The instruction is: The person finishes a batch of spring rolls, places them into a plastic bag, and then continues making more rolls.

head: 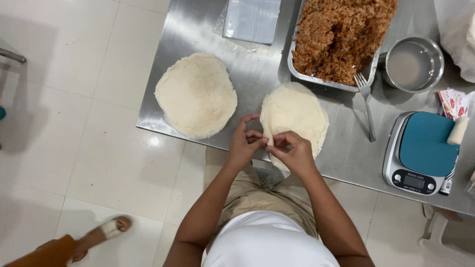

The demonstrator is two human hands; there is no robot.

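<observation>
A stack of thin round white wrappers (pixel 297 113) lies at the near edge of the steel table (pixel 257 74). My left hand (pixel 245 143) and my right hand (pixel 292 151) meet at its near-left rim, the fingertips of both pinching the edge of the top sheet. A second, larger stack of round wrappers (pixel 196 95) sits to the left, untouched.
A metal tray of brown minced filling (pixel 341 37) stands at the back, a fork (pixel 367 104) leaning from it. A steel bowl of cloudy liquid (pixel 413 64), a kitchen scale with a blue top (pixel 420 151) holding a rolled piece (pixel 458 130), and plastic sheets (pixel 252 20) lie around. Another person's sandalled foot (pixel 106 230) is on the floor.
</observation>
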